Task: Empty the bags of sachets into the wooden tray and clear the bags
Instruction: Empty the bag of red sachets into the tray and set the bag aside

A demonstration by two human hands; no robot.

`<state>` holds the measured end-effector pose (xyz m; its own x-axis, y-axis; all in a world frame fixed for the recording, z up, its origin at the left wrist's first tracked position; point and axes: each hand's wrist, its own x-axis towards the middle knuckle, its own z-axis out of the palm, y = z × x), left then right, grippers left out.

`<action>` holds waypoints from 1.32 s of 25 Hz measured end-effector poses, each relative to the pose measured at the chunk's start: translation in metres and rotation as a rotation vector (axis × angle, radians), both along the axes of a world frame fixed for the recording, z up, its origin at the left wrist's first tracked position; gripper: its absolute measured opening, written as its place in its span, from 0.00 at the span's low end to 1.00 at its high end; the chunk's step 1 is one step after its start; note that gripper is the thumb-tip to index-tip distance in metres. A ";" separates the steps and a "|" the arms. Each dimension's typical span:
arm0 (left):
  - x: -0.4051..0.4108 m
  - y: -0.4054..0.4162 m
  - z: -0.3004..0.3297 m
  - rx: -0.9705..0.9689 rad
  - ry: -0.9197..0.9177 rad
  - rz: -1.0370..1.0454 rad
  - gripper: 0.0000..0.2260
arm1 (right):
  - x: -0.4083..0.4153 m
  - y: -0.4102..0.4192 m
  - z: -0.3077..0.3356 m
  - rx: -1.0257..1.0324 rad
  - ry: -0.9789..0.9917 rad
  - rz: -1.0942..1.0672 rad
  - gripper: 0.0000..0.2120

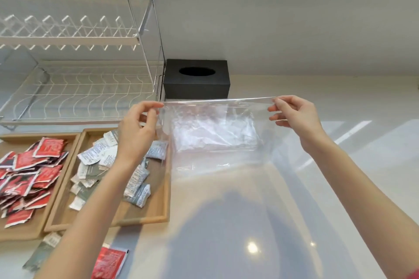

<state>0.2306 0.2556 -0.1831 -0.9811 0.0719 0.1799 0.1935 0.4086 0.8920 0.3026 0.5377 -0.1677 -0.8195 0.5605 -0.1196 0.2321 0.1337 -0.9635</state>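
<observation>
White bench (340, 165) carries two wooden trays (145, 217) of heaped sachets (34, 172), uncountable; one clear bag (215, 129) hangs taut above it, both top corners pinched by left grip (138, 124) and right grip (292, 115); two sachets lie loose

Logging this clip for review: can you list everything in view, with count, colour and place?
plastic bag: one, clear, held up over the counter
wooden tray: two compartments, light wood, left
red sachets: many, left compartment
white and grey sachets: many, right compartment
stray sachets: one red, some grey, counter in front of tray
tissue box: one, black, by the wall
dish rack: one, white wire, rear left
left hand: pinches bag's left corner
right hand: pinches right corner
</observation>
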 end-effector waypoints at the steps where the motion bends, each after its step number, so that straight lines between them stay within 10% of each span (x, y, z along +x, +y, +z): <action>1: -0.006 0.007 -0.003 -0.041 -0.016 0.018 0.10 | -0.008 0.006 -0.005 -0.018 -0.015 0.012 0.07; 11: -0.070 0.068 -0.053 -0.353 -0.335 -0.042 0.29 | -0.088 0.024 -0.075 -0.156 -0.113 0.087 0.20; 20: -0.064 0.101 -0.125 -0.859 -0.177 -0.149 0.30 | -0.091 -0.007 -0.143 0.776 -0.272 0.488 0.28; 33: -0.067 0.100 -0.125 -0.930 -0.147 -0.180 0.30 | -0.090 -0.016 -0.143 0.914 -0.428 0.522 0.28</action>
<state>0.1638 0.3551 -0.3079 -0.9496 0.2754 -0.1494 0.2342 0.9407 0.2456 0.2127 0.5213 -0.3112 -0.9686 0.1838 -0.1674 0.2287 0.9229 -0.3098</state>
